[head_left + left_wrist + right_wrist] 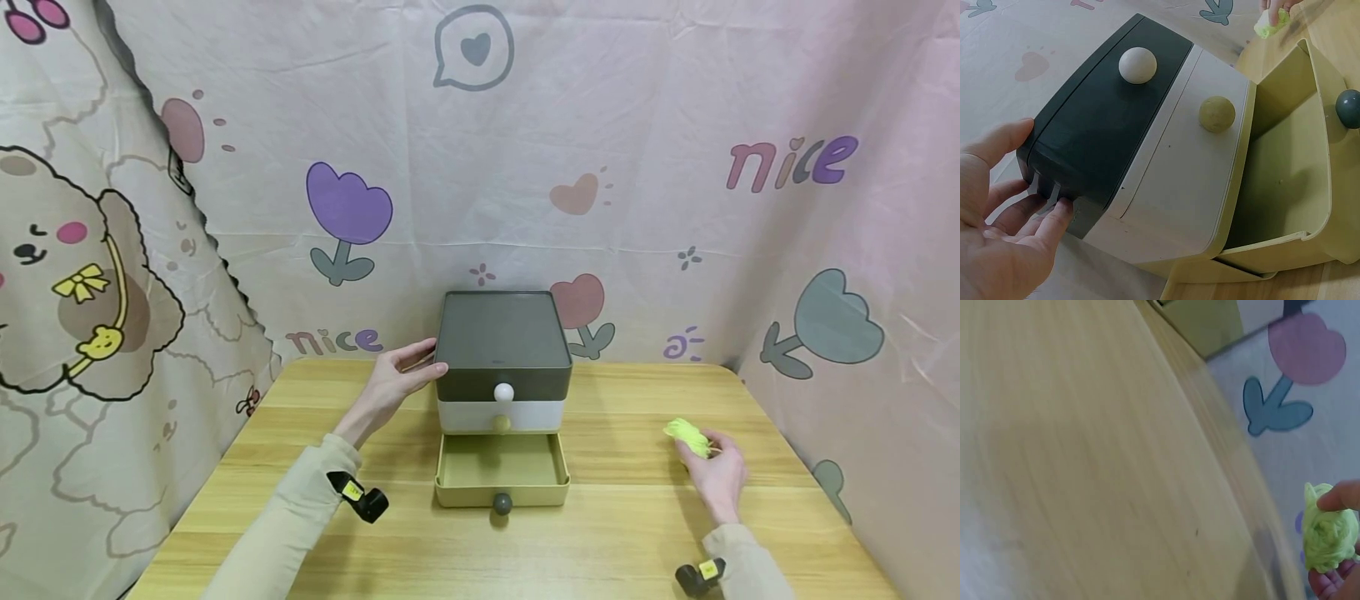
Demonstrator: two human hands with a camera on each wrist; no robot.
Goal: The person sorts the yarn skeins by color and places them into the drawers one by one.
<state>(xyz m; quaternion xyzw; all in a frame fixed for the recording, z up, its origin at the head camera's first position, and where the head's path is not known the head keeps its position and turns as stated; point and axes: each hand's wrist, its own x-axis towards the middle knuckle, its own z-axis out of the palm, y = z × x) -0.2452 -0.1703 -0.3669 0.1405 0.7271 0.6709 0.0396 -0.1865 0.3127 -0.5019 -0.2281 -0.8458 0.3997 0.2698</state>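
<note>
A small drawer cabinet (504,329) stands on the table, dark grey on top with a white middle drawer (468,416). Its olive bottom drawer (1285,169) is pulled out, with nothing visible inside. My left hand (390,379) rests on the cabinet's left side, fingertips against the dark upper part and thumb near its top edge. Off to the right, my right hand (716,475) pinches a lime-green bundle of yarn (1329,531) between thumb and fingers, above the table. In the left wrist view that bundle shows small at the top right.
The wooden table (622,533) runs back to a printed cloth (480,167) hanging behind and at both sides. Round knobs stick out from the drawers, a white knob (1137,65), an olive knob (1217,114) and a dark grey knob (502,503) on the pulled-out one.
</note>
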